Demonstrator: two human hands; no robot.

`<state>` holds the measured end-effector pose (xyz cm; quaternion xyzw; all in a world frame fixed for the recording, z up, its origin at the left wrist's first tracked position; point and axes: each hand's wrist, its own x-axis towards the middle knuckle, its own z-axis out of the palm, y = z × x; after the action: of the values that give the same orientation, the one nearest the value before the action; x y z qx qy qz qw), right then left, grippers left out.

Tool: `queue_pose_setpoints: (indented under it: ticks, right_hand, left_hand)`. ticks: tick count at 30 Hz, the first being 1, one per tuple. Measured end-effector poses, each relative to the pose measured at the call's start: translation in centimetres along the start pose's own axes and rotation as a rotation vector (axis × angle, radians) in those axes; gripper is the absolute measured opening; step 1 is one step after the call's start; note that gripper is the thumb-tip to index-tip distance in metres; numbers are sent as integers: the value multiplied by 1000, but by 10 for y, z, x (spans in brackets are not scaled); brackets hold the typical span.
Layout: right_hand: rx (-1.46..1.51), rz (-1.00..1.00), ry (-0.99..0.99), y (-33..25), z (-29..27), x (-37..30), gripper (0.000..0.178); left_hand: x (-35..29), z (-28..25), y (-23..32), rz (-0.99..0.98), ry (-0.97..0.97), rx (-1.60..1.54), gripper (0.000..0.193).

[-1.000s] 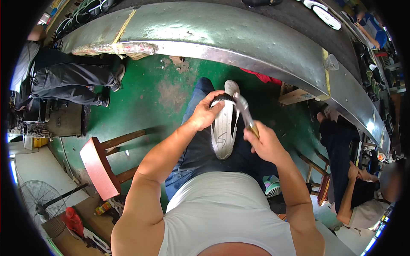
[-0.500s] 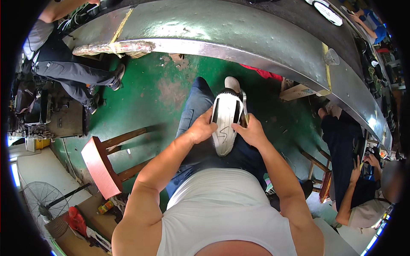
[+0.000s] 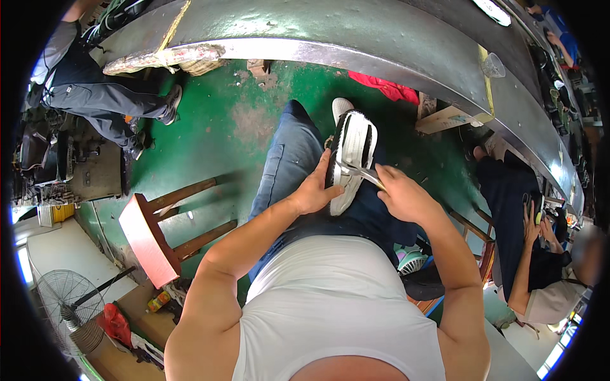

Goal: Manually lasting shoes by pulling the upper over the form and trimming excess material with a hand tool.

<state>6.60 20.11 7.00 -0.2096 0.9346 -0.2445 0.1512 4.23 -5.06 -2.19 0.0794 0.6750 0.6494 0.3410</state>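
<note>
An upturned shoe (image 3: 357, 136) rests over my lap, its white sole with black strips facing up and a dark fuzzy edge on its left side. My left hand (image 3: 314, 190) is closed around the shoe's left side near its lower end, thumb on the sole. In my right hand (image 3: 401, 194) is a slim silver metal tool (image 3: 364, 172) with a curved head and a yellowish handle end. The tool's head lies across the middle of the sole and seems to touch it. My fingers partly hide its handle, so its exact kind is unclear.
A long metal-edged bench (image 3: 279, 54) curves across the far side. At left stand a wooden stool (image 3: 149, 241) and a wire-caged fan (image 3: 67, 305). One person (image 3: 108, 101) stands at far left; another (image 3: 530, 254) sits at right. Red cloth (image 3: 384, 86) lies under the bench.
The shoe has tilted, its upper end swinging right. My right hand has left the sole's edge and brought the silver tool from beside the shoe onto the sole. My left hand still grips it.
</note>
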Motion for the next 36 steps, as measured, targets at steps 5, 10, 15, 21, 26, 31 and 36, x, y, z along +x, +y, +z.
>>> queue_pose_setpoints:
  ticks: [5, 10, 15, 21, 26, 31, 36]
  right_hand:
    - [-266, 54, -276, -20, -22, 33, 37]
    - [32, 136, -31, -17, 48, 29, 22]
    - [206, 148, -81, -1, 35, 33, 22]
    - [217, 248, -48, 9, 39, 36, 19]
    - [781, 467, -353, 41, 24, 28, 29]
    - [588, 206, 208, 24, 28, 56, 33]
    - [213, 243, 86, 41, 47, 64, 40]
  left_hand:
    - [4, -5, 0, -15, -77, -321, 84]
    - [44, 8, -7, -301, 632, -284, 60]
    - [42, 4, -20, -172, 653, 330, 51]
    - [33, 3, -12, 384, 542, 669, 52]
    - [34, -7, 2, 164, 261, 737, 57]
    - [32, -11, 37, 10, 69, 890, 59]
    - [24, -13, 53, -63, -53, 1000, 68]
